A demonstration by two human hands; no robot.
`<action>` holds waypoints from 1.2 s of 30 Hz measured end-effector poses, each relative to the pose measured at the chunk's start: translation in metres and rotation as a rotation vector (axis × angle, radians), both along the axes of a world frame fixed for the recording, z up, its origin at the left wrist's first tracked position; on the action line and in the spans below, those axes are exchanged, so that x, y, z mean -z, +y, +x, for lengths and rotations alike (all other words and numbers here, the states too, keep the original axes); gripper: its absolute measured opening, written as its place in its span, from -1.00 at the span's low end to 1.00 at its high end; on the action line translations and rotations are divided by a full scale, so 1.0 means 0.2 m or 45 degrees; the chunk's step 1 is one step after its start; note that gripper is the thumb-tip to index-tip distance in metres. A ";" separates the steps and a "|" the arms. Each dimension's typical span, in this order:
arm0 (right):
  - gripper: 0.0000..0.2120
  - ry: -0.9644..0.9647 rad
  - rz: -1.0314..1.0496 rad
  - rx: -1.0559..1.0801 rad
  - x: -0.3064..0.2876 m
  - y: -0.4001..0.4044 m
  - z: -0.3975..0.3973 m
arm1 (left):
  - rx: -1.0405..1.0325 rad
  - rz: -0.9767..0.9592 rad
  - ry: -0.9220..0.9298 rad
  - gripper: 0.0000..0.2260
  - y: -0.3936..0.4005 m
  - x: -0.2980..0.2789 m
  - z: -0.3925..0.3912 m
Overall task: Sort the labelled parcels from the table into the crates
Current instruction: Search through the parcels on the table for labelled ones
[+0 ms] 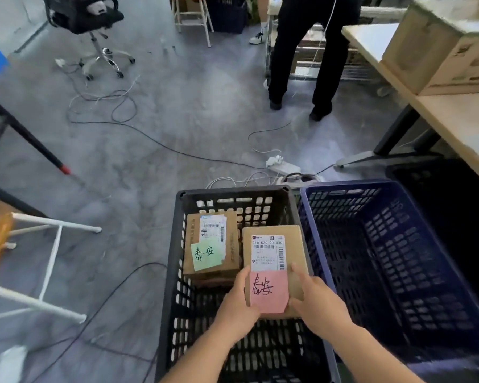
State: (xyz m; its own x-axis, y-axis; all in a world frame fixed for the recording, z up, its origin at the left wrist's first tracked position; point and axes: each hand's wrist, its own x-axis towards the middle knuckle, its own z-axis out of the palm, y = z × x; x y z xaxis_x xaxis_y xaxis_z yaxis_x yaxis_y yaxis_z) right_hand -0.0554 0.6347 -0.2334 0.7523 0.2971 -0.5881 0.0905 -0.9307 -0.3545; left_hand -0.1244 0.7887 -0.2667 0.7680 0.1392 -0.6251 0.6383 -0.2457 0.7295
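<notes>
Left hand: the left hand (237, 302) grips the left edge of a brown cardboard parcel with a white shipping label and a pink handwritten note (274, 269). The thumb lies on top by the pink note, and the other fingers are hidden under the box.

Right hand: the right hand (317, 302) grips the right edge of the same parcel. The thumb lies on top next to the white label, and the fingers curl under the side.

Held parcel: it sits between both hands, over the right half of the black plastic crate with holes in its walls (233, 193). I cannot tell if it touches the crate floor.

Other parcel: a second brown cardboard parcel with a white label and a green handwritten note (210, 244) lies flat in the back left of the black crate, just beside the held one.

Blue crate: a dark blue plastic crate with holes in its walls (343, 186) stands touching the black crate on its right side.

Table: a pale wooden table with black legs (459, 117) stands to the right, with a big cardboard box (437, 48) on top.

Around: a person in black trousers (302, 51) stands farther off on the grey floor, near a white power strip (284, 165) and loose cables.
</notes>
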 end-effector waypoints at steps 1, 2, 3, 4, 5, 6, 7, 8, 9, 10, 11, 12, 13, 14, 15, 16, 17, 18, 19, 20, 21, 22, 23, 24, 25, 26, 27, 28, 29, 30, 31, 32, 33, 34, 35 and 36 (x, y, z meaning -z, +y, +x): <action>-0.35 -0.004 -0.003 -0.006 0.03 0.02 0.01 | 0.001 0.000 0.014 -0.24 0.01 0.04 0.02; -0.36 -0.004 -0.014 -0.014 0.05 0.05 0.02 | 0.002 0.002 0.025 -0.24 0.03 0.08 0.04; -0.37 -0.007 -0.036 -0.020 0.08 0.08 0.04 | 0.000 0.007 0.028 -0.24 0.05 0.12 0.06; -0.37 -0.016 -0.061 -0.025 0.11 0.11 0.06 | 0.002 0.015 0.030 -0.23 0.07 0.16 0.08; -0.36 -0.021 -0.094 -0.028 0.15 0.13 0.07 | 0.010 0.019 0.030 -0.23 0.09 0.19 0.10; -0.35 -0.024 -0.129 -0.026 0.19 0.16 0.09 | 0.020 0.021 0.023 -0.23 0.11 0.23 0.12; -0.34 -0.027 -0.164 -0.020 0.23 0.18 0.10 | 0.031 0.023 0.006 -0.23 0.12 0.27 0.14; -0.33 -0.031 -0.189 -0.009 0.28 0.20 0.12 | 0.037 0.020 -0.012 -0.24 0.13 0.31 0.16; -0.34 -0.033 -0.207 0.005 0.33 0.22 0.13 | 0.036 0.012 -0.036 -0.25 0.14 0.36 0.17; -0.34 -0.032 -0.224 0.019 0.38 0.23 0.14 | 0.037 0.011 -0.060 -0.27 0.14 0.40 0.19; -0.34 -0.024 -0.245 0.029 0.42 0.25 0.16 | 0.046 0.019 -0.086 -0.30 0.13 0.43 0.20; -0.32 -0.017 -0.258 0.037 0.46 0.25 0.17 | 0.045 0.037 -0.107 -0.33 0.12 0.48 0.21; -0.30 -0.005 -0.259 0.051 0.50 0.26 0.18 | 0.036 0.055 -0.129 -0.37 0.10 0.53 0.21; -0.28 0.009 -0.255 0.070 0.54 0.26 0.18 | 0.026 0.073 -0.146 -0.38 0.08 0.57 0.21; -0.25 0.028 -0.251 0.089 0.57 0.26 0.18 | 0.017 0.085 -0.158 -0.37 0.07 0.60 0.21; -0.23 0.045 -0.245 0.102 0.61 0.26 0.18 | 0.008 0.093 -0.149 -0.36 0.05 0.62 0.20; -0.22 0.058 -0.239 0.110 0.64 0.27 0.17 | -0.001 0.102 -0.127 -0.36 0.04 0.63 0.19; -0.21 0.067 -0.230 0.117 0.68 0.27 0.17 | -0.020 0.109 -0.105 -0.34 0.03 0.66 0.18; -0.20 0.073 -0.218 0.128 0.71 0.27 0.17 | -0.046 0.119 -0.107 -0.33 0.02 0.70 0.17; -0.20 0.077 -0.198 0.140 0.74 0.27 0.18 | -0.073 0.131 -0.109 -0.31 0.01 0.74 0.16; -0.21 0.085 -0.175 0.153 0.77 0.27 0.19 | -0.095 0.141 -0.110 -0.31 0.01 0.77 0.16; -0.22 0.099 -0.153 0.171 0.81 0.27 0.20 | -0.116 0.146 -0.104 -0.32 0.00 0.80 0.16; -0.22 0.117 -0.135 0.195 0.85 0.28 0.22 | -0.141 0.157 -0.100 -0.35 0.00 0.83 0.17; -0.21 0.122 -0.132 0.221 0.89 0.29 0.23 | -0.173 0.175 -0.092 -0.39 -0.01 0.87 0.17; -0.19 0.113 -0.144 0.243 0.94 0.30 0.25 | -0.206 0.201 -0.096 -0.43 -0.02 0.91 0.17; -0.18 0.094 -0.158 0.269 0.99 0.31 0.26 | -0.227 0.224 -0.118 -0.45 -0.02 0.96 0.18; -0.19 0.077 -0.168 0.300 1.04 0.32 0.28 | -0.227 0.234 -0.142 -0.46 -0.03 1.00 0.18; -0.22 0.072 -0.172 0.313 1.08 0.33 0.29 | -0.204 0.247 -0.162 -0.45 -0.04 1.05 0.19; -0.25 0.064 -0.168 0.295 1.13 0.33 0.31 | -0.155 0.276 -0.172 -0.44 -0.04 1.09 0.19; -0.28 0.044 -0.148 0.248 1.16 0.34 0.32 | -0.105 0.323 -0.187 -0.43 -0.05 1.13 0.19; -0.31 0.009 -0.104 0.199 1.19 0.34 0.33 | -0.081 0.370 -0.219 -0.42 -0.06 1.16 0.19; -0.34 -0.029 -0.060 0.176 1.20 0.33 0.34 | -0.089 0.405 -0.261 -0.42 -0.07 1.17 0.19; -0.35 -0.058 -0.044 0.161 1.21 0.33 0.34 | -0.115 0.442 -0.298 -0.44 -0.09 1.18 0.18; -0.35 -0.086 -0.068 0.146 1.21 0.32 0.32 | -0.149 0.495 -0.309 -0.47 -0.11 1.18 0.16; -0.33 -0.125 -0.119 0.138 1.20 0.32 0.30 | -0.183 0.556 -0.291 -0.51 -0.13 1.17 0.13; -0.34 -0.190 -0.168 0.161 1.18 0.31 0.26 | -0.217 0.596 -0.245 -0.56 -0.14 1.15 0.12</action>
State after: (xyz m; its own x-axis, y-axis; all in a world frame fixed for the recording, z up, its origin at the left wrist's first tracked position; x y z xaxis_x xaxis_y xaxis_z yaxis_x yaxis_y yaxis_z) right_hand -0.0039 0.6974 -0.4685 0.8604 0.1229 -0.4946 0.0125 -0.9753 -0.2207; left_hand -0.1011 0.7606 -0.4965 0.8047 0.5026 -0.3160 0.5631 -0.4774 0.6745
